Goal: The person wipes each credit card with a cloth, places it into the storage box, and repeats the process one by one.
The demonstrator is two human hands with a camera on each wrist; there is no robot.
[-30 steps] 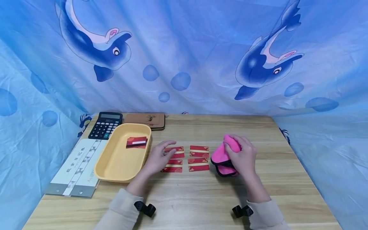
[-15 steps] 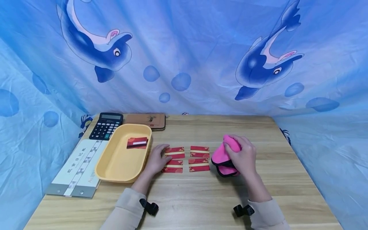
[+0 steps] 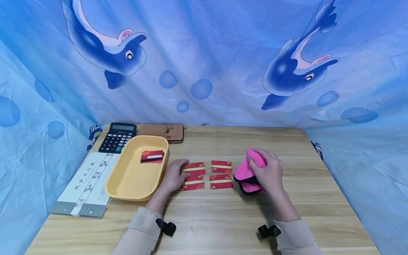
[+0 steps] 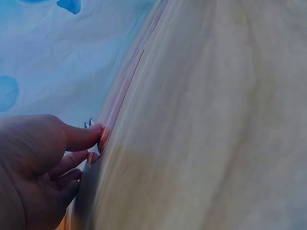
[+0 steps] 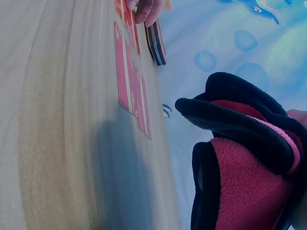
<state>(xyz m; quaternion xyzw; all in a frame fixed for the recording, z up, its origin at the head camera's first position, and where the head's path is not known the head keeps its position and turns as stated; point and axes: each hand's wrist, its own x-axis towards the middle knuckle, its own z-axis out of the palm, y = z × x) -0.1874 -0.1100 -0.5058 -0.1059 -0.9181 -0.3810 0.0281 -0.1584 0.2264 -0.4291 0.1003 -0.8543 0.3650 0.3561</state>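
Note:
Several red cards with a pale gold stripe lie on the wooden table in two rows and two columns. My left hand (image 3: pixel 173 176) is at the left column, thumb at the lower left card (image 3: pixel 193 182), index fingertip at the edge of the upper left card (image 3: pixel 194 168). In the left wrist view that thumb presses near a card's edge, fingers bent below. Right of the upper right card (image 3: pixel 221 166) and lower right card (image 3: pixel 221 181), my right hand (image 3: pixel 271 171) grips a folded pink fleece cloth (image 3: pixel 243 171) with black edging. The right wrist view shows the cloth's folded layers (image 5: pixel 254 187).
A yellow tray (image 3: pixel 122 194) with red cards (image 3: pixel 152 157) inside stands left of my left hand. Beyond and beside it are a calculator (image 3: pixel 118 138), a white-and-grey book (image 3: pixel 86 184) and a brown leather notebook (image 3: pixel 160 131). A blue dolphin-print curtain (image 3: pixel 204 56) encloses the table.
My left hand has come down onto the left cards, its fingers drawing closer, and the lower left card has slid slightly right. My right hand keeps holding the pink cloth in place.

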